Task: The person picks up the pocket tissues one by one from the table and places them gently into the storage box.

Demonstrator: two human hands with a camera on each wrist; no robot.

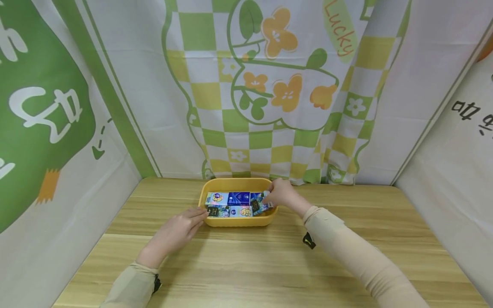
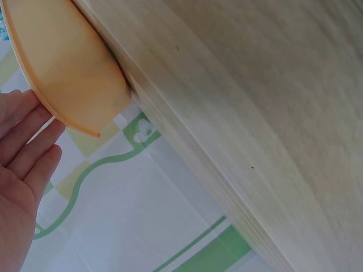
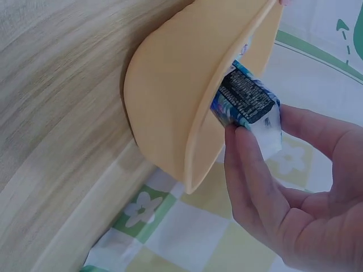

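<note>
A yellow plastic basket (image 1: 239, 222) stands at the far side of the table. Inside lie several small packets that look like pocket tissues: a dark blue packet (image 1: 239, 198), light ones with a yellow figure (image 1: 241, 211), and a patterned one at the left. My right hand (image 1: 285, 194) pinches a blue patterned tissue packet (image 3: 249, 93) with a dark label and white end, between thumb and fingers. That packet sits tilted at the basket's right end, partly below the rim. With fairly straight fingers, my left hand (image 1: 179, 229) touches the basket's left rim (image 2: 48, 107).
The wood-grain table (image 1: 246, 265) stretches toward me and to both sides. A green and white checked curtain (image 1: 265, 141) hangs close behind the basket. Printed cloth walls (image 1: 115, 141) close in the left and right sides.
</note>
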